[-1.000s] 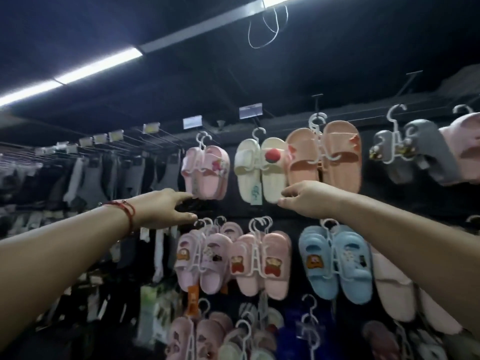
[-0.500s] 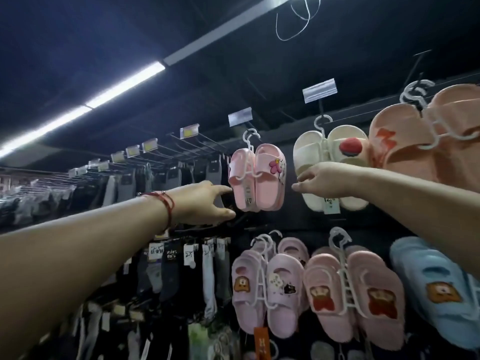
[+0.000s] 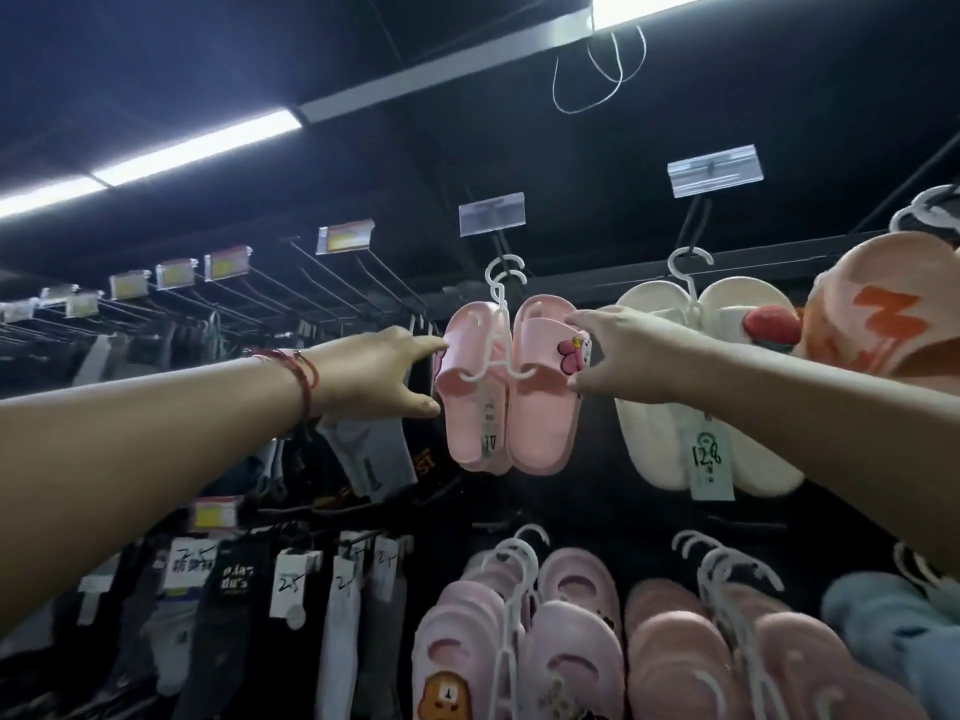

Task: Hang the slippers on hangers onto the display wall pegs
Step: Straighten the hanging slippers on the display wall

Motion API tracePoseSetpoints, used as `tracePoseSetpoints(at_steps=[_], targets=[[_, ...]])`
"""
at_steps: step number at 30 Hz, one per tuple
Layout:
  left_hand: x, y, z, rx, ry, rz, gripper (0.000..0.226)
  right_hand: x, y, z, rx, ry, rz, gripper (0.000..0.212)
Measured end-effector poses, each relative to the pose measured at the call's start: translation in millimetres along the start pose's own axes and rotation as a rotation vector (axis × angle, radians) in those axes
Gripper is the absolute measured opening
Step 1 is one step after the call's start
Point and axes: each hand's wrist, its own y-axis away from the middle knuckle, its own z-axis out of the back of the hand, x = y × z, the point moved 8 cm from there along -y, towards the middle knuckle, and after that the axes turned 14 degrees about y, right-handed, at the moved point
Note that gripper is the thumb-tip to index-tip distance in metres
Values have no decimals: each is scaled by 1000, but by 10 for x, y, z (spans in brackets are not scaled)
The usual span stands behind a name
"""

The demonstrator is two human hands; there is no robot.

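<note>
A pair of pink slippers (image 3: 535,407) on a white hanger (image 3: 500,324) hangs from a peg on the dark display wall, under a clear label holder (image 3: 491,213). My left hand (image 3: 382,371), with a red cord on its wrist, holds the left slipper's outer edge between fingers and thumb. On the other side, my right hand (image 3: 621,356) grips the right slipper by its strap, finger on top and thumb below, next to a flower charm. The hanger's hook sits over the peg.
White slippers with a red charm (image 3: 660,407) hang just right of the pink pair, and orange ones (image 3: 883,314) at the far right. Below hang more pink slippers (image 3: 576,641) and blue ones (image 3: 883,626). Socks (image 3: 234,589) and bare pegs with price tags (image 3: 345,236) fill the left.
My right hand left the white slippers and moved left onto the pink pair. My left hand reached the pink pair's left edge. The view moved closer and leftward.
</note>
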Motion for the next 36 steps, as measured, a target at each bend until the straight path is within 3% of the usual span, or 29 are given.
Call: tracePoseSetpoints(at_steps=[7,17,24,30,36], targets=[[183,-569,-286,-219,-34,-188,93,72,-385,-272,-99,190,-14,89],[287,-1077,-459,-285,-31,-447,88,34,-776,-566,-178,367,-58,94],[378,-1306,-594,-289,-57,-511,107,-8,-838,-701,-222,474,-129,83],[400,-1530,-767,-222,-32,-461,90,-54,-1081,-868,-162,498,-118,83],[449,-1700,-939,-201,-66,-407,87,-102,-1293,-1106,-60,574,-124,83]])
